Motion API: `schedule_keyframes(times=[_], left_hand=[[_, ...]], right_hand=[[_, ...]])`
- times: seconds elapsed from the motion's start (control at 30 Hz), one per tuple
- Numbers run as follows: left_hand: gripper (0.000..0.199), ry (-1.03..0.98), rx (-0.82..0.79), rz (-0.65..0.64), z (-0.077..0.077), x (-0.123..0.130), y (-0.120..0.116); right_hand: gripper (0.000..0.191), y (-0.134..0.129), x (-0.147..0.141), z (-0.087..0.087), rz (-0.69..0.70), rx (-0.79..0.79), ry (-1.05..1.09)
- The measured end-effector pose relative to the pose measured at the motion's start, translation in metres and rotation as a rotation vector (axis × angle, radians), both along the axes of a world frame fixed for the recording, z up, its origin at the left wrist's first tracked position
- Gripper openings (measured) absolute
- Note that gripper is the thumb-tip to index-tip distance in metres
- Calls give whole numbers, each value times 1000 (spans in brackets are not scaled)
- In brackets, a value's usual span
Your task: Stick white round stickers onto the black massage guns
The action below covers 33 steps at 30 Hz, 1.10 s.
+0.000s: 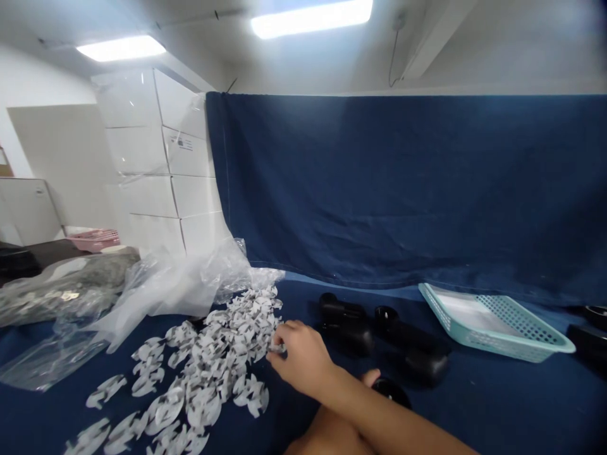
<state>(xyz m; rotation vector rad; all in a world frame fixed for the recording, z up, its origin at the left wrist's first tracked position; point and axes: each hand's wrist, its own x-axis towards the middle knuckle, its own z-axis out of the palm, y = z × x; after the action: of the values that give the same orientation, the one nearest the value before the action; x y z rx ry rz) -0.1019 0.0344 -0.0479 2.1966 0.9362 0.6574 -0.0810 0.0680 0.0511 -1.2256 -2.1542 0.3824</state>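
My right hand (pixel 303 357) is at the right edge of a loose pile of small grey-white curved plastic pieces (pixel 222 344). Its thumb and index finger are pinched on one grey piece (pixel 277 347). Under my right forearm, my left hand (pixel 370 378) is mostly hidden, with only its thumb tip showing beyond the arm. A black rounded plastic part (pixel 391 392) lies against that thumb and appears held by the left hand. Beyond my hands, two similar black plastic parts lie on the blue cloth, one nearer (pixel 348 325) and one farther right (pixel 417 354).
A mint-green perforated basket (pixel 512 344) with a white sheet inside stands at the right. Clear plastic bags (pixel 175 284) lie behind the pile, and stacked white boxes (pixel 147 151) rise at the back left. A blue curtain (pixel 403 189) hangs behind the table.
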Motion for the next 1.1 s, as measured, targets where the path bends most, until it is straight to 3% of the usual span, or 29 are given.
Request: schedule_keyframes(times=[0.1,0.23,0.33,0.5,0.7,0.93,1.1], left_hand=[[68,28,3,-29,19,-3,-9],[61,53,21,-30,41,-1,-17],[63,119,56,21,50,2,-18],[55,155,119,70,53,14,-22],[54,177,128,103,57,40,-34],[58,198,114,56,66,82,-53],[54,142,161,66,57,109,-51]], right_hand=[[8,-19,31,22,-18,-23,226],[18,-47,104,35,-37,-127,534],[27,-66,171,21,-166,-159,744],[41,-86,255,-27,-395,-294,998],[45,-100,282,-58,-347,-509,1274],[32,-109,296,-71,-133,-701,1486],[29,-109,300,-74,-46,-739,1533]])
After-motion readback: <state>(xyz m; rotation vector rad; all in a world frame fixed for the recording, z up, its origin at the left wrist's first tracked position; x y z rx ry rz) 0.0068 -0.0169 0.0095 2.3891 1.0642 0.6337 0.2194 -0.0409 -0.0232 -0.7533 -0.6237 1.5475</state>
